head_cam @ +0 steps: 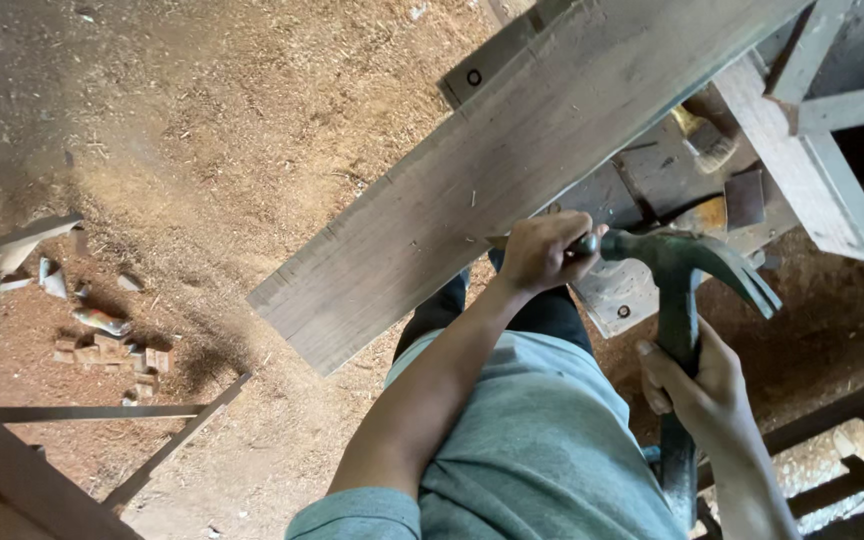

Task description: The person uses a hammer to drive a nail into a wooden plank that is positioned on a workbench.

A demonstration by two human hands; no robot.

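My left hand point(540, 250) is closed around a thin dark metal tool, likely a chisel, held against the near edge of a long wooden plank point(472, 185). The plank lies slanted from lower left to upper right. My right hand point(697, 385) grips the handle of a green claw hammer point(682, 275). The hammer's head sits just right of my left hand, almost touching the end of the tool. My grey shirt and dark trousers fill the lower middle of the view.
Sawdust covers the floor point(232, 130). Small wood offcuts point(112, 345) lie at the left, beside thin wooden frame pieces point(92, 412). A pale timber frame point(802, 170) and a workbench with scraps stand at the upper right.
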